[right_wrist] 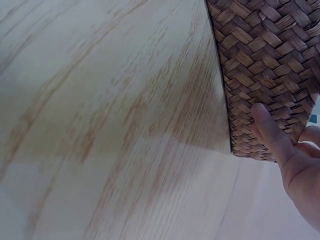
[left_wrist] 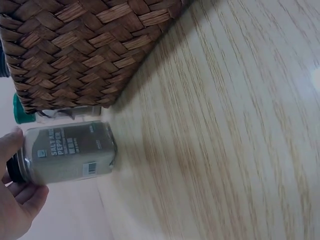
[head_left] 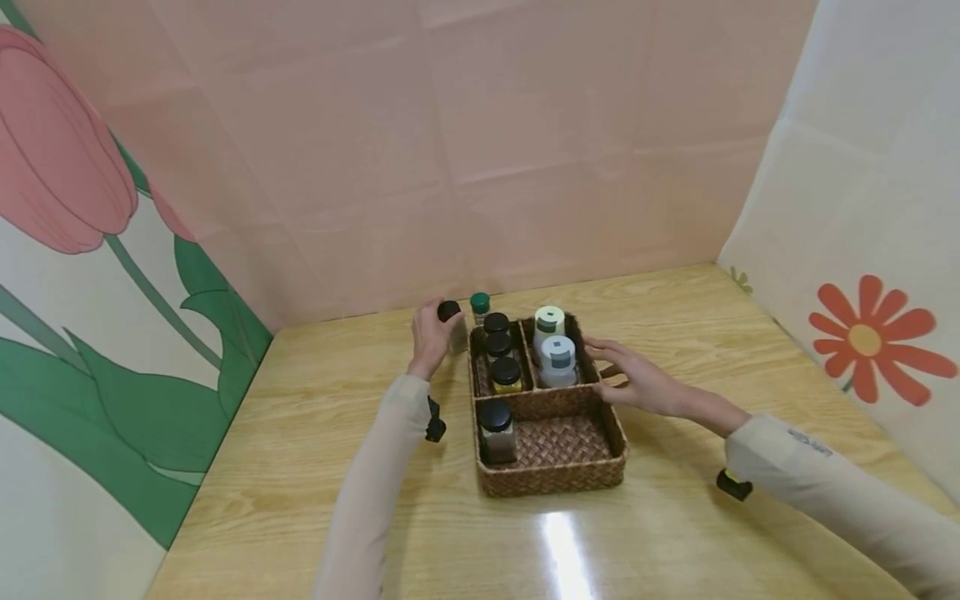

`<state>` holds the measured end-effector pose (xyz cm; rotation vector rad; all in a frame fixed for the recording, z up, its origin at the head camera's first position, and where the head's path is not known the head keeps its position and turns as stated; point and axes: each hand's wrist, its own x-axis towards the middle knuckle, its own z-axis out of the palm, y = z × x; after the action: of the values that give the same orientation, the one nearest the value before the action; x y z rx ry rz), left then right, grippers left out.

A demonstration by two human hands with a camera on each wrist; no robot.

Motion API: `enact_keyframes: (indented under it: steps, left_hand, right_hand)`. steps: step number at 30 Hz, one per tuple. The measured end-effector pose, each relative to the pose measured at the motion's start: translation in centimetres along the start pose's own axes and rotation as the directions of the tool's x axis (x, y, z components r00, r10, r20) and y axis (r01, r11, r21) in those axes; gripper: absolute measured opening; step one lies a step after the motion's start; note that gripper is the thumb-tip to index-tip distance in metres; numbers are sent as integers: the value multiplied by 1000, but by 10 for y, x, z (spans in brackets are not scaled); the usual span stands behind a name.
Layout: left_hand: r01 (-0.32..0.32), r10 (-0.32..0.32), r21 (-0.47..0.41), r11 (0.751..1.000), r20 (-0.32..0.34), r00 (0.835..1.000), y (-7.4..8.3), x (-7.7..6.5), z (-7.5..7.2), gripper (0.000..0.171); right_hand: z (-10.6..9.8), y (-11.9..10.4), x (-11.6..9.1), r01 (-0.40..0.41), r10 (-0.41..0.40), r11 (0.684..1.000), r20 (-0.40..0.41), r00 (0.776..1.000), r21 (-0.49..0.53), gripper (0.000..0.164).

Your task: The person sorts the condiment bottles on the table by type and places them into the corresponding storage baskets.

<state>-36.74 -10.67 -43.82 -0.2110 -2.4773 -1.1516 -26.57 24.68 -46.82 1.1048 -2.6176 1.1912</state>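
My left hand [head_left: 430,337] pinches a salt and pepper jar [left_wrist: 70,152] near its black lid, just left of the basket's back corner. The jar is clear, filled with greyish powder, its base close to the tabletop. My right hand [head_left: 641,383] rests against the right wall of the brown woven basket [head_left: 551,479], thumb and fingers spread along its side. Several black-lidded jars [head_left: 506,375] stand in the back left compartment, two white-capped bottles [head_left: 558,360] in the back right one. One black-lidded jar [head_left: 497,433] occupies the front compartment's left end.
Behind the basket stands a green-capped jar [head_left: 480,305], near the back edge of the wooden table [head_left: 315,433]. A pink sheet [head_left: 525,150] covers the wall behind, and floral-patterned sheets flank the table left and right.
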Motion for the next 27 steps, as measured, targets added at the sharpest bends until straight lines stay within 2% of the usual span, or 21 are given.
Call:
enact_keyframes:
  steps: [9, 17, 20, 27]
  left_hand:
    - [11, -11, -6, 1000, -28, 1000, 8, 1, -10, 51]
    - [16, -16, -4, 1000, -11, 1000, 9, -1, -22, 51]
    - [17, -17, 5, 1000, -22, 1000, 11, -1, -26, 50]
    - [-13, 13, 0, 1000, -60, 998, 17, -3, -34, 49]
  right_hand:
    - [-1, 0, 0, -9, 9, 1000, 8, 1000, 3, 56]
    - [0, 1, -1, -25, 25, 1000, 23, 999, -3, 56]
    - [-1, 0, 0, -24, 24, 1000, 25, 999, -8, 57]
    - [-2, -1, -1, -12, 13, 1000, 21, 1000, -21, 57]
